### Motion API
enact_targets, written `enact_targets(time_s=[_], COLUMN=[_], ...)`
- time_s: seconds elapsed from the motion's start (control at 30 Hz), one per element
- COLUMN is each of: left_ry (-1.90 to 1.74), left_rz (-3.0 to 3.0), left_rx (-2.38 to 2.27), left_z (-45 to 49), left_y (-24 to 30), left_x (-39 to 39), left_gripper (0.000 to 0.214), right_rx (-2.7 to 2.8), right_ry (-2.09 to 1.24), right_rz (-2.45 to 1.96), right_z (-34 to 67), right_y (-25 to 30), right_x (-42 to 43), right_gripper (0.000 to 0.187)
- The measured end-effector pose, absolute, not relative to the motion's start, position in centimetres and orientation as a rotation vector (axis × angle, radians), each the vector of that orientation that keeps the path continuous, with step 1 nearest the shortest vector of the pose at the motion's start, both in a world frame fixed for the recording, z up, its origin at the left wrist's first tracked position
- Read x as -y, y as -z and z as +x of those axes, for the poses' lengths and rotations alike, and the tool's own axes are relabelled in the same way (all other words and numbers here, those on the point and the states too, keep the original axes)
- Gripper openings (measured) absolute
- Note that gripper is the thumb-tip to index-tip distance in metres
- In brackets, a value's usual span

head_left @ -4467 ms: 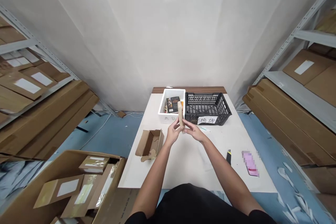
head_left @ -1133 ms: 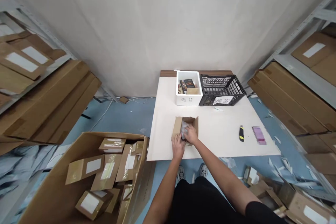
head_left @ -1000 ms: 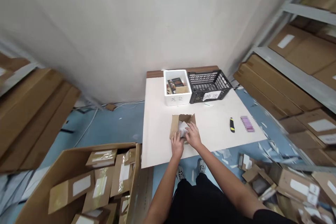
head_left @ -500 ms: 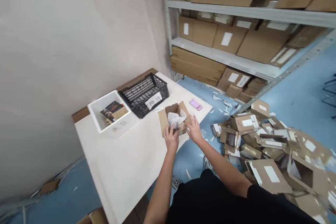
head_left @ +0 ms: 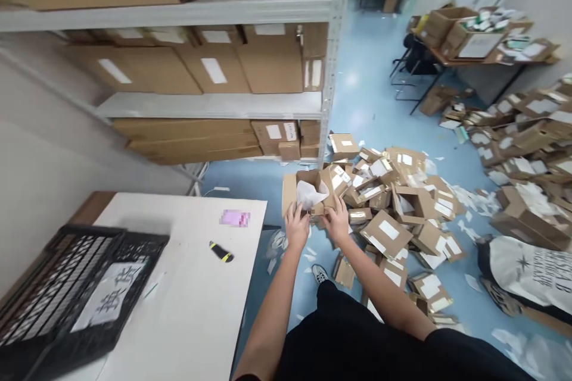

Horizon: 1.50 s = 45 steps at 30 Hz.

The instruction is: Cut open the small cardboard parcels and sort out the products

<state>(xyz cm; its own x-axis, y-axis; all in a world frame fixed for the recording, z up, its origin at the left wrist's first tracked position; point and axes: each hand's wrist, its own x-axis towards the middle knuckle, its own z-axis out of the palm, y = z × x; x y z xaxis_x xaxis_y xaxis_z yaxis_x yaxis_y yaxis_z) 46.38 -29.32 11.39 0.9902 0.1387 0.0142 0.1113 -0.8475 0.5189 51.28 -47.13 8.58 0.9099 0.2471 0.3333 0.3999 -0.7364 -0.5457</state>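
In the head view, we have both hands on a small open box (head_left: 289,193). The left hand (head_left: 297,227) grips its near left corner, and the right hand (head_left: 337,221) cups the near right side with the fingers spread along the flap. Neither hand is clenched empty; both are grasping the box.

The box is off the desk (head_left: 196,309). It hangs in the air past the desk's edge and above the floor (head_left: 370,89), where a pile (head_left: 393,214) of opened boxes lies. White paper (head_left: 310,193) bulges out of its open top, loose and crumpled.

On the desk behind our arms lie a cutter (head_left: 221,251), a pink slip (head_left: 235,218) and a black crate (head_left: 75,286), all well apart from the box. A shelf (head_left: 210,106) of cartons stands beyond.

To hold it well, we judge that the mouth should stay upward, since tipping it would let the paper slide out. The flaps are thin and bend easily, so our thumbs belong on the walls and not on the flaps. The grip should be even on both sides, because a pull from one hand alone would twist the box.

We cannot tell whether anything lies beneath the paper, so a firm hold from below is the safer one.
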Motion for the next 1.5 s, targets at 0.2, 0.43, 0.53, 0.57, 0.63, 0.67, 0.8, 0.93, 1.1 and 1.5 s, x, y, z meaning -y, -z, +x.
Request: enact_targets(time_s=[0.2,0.43,0.53,0.57,0.63,0.67,0.8,0.93,1.1,1.5], left_ry=[-0.122,-0.062,-0.014,-0.020,-0.060,-0.086,-0.224,-0.355,-0.509,-0.829], left_rz=[2.584,2.627,2.608,2.614,2.630,2.635,2.605,2.524,2.404,1.840], left_rx=[0.153,-0.013,-0.161,-0.199,-0.285,-0.335,-0.623,-0.952,-1.356,-2.183], left_z=[56.0,55.6,53.4,52.4,50.0,48.5,41.1,31.1,15.3,-24.0], left_y=[-15.5,-17.1,-16.0,-15.7,-15.3,-15.3,-15.7,-16.3,-17.3,-18.2], left_x=[37.9,34.4,30.9,29.7,27.4,26.3,22.4,19.2,17.4,26.1], left_gripper=[0.068,0.080,0.098,0.099,0.099,0.098,0.095,0.094,0.092,0.081], right_rx=[0.082,0.159,0.275,0.330,0.456,0.524,0.817,1.109,1.449,2.138], right_ry=[0.512,0.527,0.434,0.400,0.327,0.293,0.187,0.122,-0.008,-0.330], right_rz=[-2.513,-2.409,-2.368,-2.355,-2.326,-2.306,-2.186,-2.025,-1.782,-1.191], right_z=[58.4,60.1,59.3,59.0,58.3,57.8,54.9,49.3,36.8,-2.8], right_y=[-10.1,-11.7,-12.0,-12.0,-12.1,-12.1,-12.3,-12.7,-14.2,-16.5], right_x=[56.2,54.2,49.8,48.1,44.8,43.1,36.4,29.1,21.7,18.3], right_gripper=[0.041,0.048,0.048,0.049,0.053,0.054,0.052,0.052,0.058,0.066])
